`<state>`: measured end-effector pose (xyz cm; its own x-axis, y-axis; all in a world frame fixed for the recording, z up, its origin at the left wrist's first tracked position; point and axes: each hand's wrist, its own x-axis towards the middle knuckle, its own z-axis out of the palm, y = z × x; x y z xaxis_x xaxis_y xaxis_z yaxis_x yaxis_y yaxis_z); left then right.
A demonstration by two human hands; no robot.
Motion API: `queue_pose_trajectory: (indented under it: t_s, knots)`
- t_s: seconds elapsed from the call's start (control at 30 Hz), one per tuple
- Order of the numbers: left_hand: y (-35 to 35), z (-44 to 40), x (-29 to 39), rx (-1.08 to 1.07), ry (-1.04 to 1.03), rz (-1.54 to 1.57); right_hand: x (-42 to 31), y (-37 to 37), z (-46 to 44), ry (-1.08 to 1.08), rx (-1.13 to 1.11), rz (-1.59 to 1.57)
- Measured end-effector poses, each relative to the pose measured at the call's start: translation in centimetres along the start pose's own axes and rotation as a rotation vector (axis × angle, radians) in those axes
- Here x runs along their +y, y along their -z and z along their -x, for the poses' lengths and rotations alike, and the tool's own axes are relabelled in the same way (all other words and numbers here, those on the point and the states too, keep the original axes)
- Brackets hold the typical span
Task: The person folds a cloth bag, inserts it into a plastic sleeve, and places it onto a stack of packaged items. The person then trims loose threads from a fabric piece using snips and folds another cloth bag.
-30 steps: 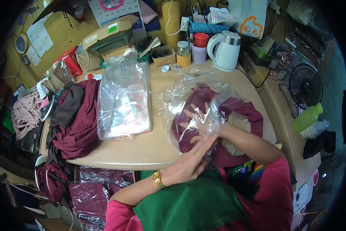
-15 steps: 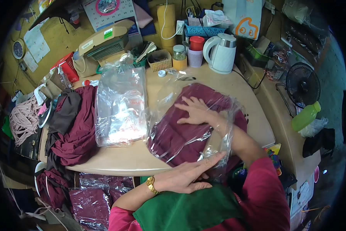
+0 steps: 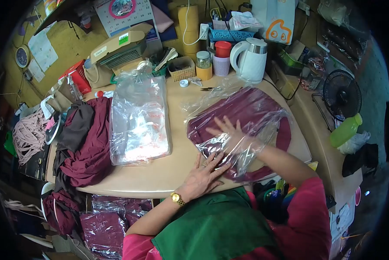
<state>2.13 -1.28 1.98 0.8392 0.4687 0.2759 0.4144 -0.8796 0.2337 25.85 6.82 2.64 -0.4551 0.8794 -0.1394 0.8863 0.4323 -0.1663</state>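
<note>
A folded maroon cloth (image 3: 242, 108) lies in a clear plastic bag (image 3: 279, 119) on the right half of the table. My right hand (image 3: 235, 138) rests on the cloth with its fingers spread. Shiny film crosses its back and wrist, so it seems to be inside the bag, and it is slightly blurred. My left hand (image 3: 203, 175), with a gold watch at the wrist, presses flat on the bag's near left edge, fingers apart. Beside them lies a stack of clear plastic bags (image 3: 138, 125). A maroon strap-like loop (image 3: 283, 136) curves out along the cloth's right side.
Loose maroon cloth (image 3: 88, 151) heaps at the table's left. Wrapped maroon packs (image 3: 101, 232) lie below the front edge. A white kettle (image 3: 251, 60), a jar (image 3: 203, 60) and a wicker basket (image 3: 181, 69) stand at the back. A black fan (image 3: 341, 93) and green bottle (image 3: 346, 130) are right.
The bagged cloth has shifted right and turned. My right hand has moved down and slightly right across it. My left hand has gone from the bag's near opening to its near left edge, fingers spreading.
</note>
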Motion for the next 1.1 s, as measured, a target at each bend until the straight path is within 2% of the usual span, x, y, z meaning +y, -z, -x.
queue_pose_trajectory:
  t_s: [0.03, 0.07, 0.13, 0.17, 0.2, 0.27, 0.3, 0.33, 0.4, 0.43, 0.47, 0.53, 0.57, 0.6, 0.67, 0.7, 0.73, 0.8, 0.83, 0.9, 1.0, 1.03, 1.07, 1.1]
  knots:
    - [0.0, -0.8, 0.5, 0.111, -0.038, -0.007, -0.7, -1.6, -0.5, -0.007, 0.02, 0.156]
    - [-0.9, -1.0, 0.7, 0.107, -0.036, -0.004, -0.3, -2.3, -0.9, -0.007, 0.018, 0.152]
    - [-1.7, -2.2, 1.1, 0.276, -0.042, 0.142, 0.0, -1.5, -1.7, -0.028, 0.117, 0.102]
    - [-1.9, -2.9, 1.3, 0.407, -0.087, 0.164, 0.3, -1.0, -2.2, -0.081, 0.097, 0.034]
    - [-2.2, -3.6, 1.4, 0.409, -0.09, 0.162, 0.6, -0.6, -3.0, -0.083, 0.101, 0.036]
    - [-3.0, -4.9, 1.7, 0.278, -0.13, 0.351, 1.4, -0.5, -5.1, -0.153, 0.133, -0.005]
    - [-2.7, -5.9, 2.5, 0.298, -0.156, 0.403, 1.6, -0.3, -5.9, -0.18, 0.133, 0.006]
    - [-2.5, -6.4, 3.4, 0.302, -0.157, 0.4, 1.3, -0.2, -6.0, -0.178, 0.135, 0.009]
    - [-1.9, -7.1, 4.9, 0.212, -0.274, 0.614, 0.6, -0.2, -6.2, -0.113, 0.114, -0.045]
    - [-0.3, -6.7, 5.9, 0.135, -0.276, 0.625, -0.9, 0.4, -5.4, -0.041, 0.01, 0.09]
    - [1.0, -6.3, 5.8, -0.102, -0.336, 0.722, -1.6, 1.1, -3.3, 0.16, 0.03, 0.047]
    - [4.1, -5.1, 6.9, -0.146, -0.415, 0.939, -1.7, 2.8, -2.6, 0.311, -0.245, -0.283]
    - [5.3, -5.1, 6.7, -0.142, -0.416, 0.941, -0.4, 2.4, -3.3, 0.266, -0.264, -0.462]
    - [6.7, -5.4, 6.0, -0.082, -0.304, 0.918, -0.4, 2.9, -3.2, 0.263, -0.269, -0.462]
    - [9.0, -7.4, 5.4, 0.056, -0.092, 0.788, -1.1, 3.2, -2.1, 0.002, 0.306, 0.126]
    - [8.0, -8.9, 5.0, 0.314, -0.119, 0.675, -0.4, 1.4, -2.7, -0.057, 0.284, 0.084]
    - [6.7, -10.2, 4.9, 0.317, -0.121, 0.673, -0.5, 0.1, -3.4, -0.057, 0.287, 0.087]
    - [4.3, -12.2, 4.1, 0.389, 0.008, 0.523, -1.7, -1.6, -5.2, -0.185, 0.26, 0.01]
    - [3.0, -12.9, 3.5, 0.415, 0.051, 0.471, -1.7, -1.8, -6.0, -0.166, 0.21, 0.05]
    - [1.6, -13.5, 2.7, 0.214, -0.081, 0.57, -1.7, -1.6, -5.9, -0.122, 0.203, 0.022]
    - [2.1, -14.0, 3.4, 0.137, -0.051, 0.724, -1.5, -0.9, -6.3, -0.08, 0.173, -0.015]
    - [2.1, -14.1, 4.3, 0.293, -0.156, 0.735, -1.8, -0.5, -6.7, -0.073, 0.144, -0.019]
    - [2.1, -14.4, 5.2, 0.291, -0.153, 0.738, -2.1, -0.1, -6.9, -0.064, 0.115, -0.022]
    - [2.2, -14.8, 6.0, 0.304, -0.261, 0.762, -1.8, -0.8, -8.0, -0.042, 0.136, -0.011]
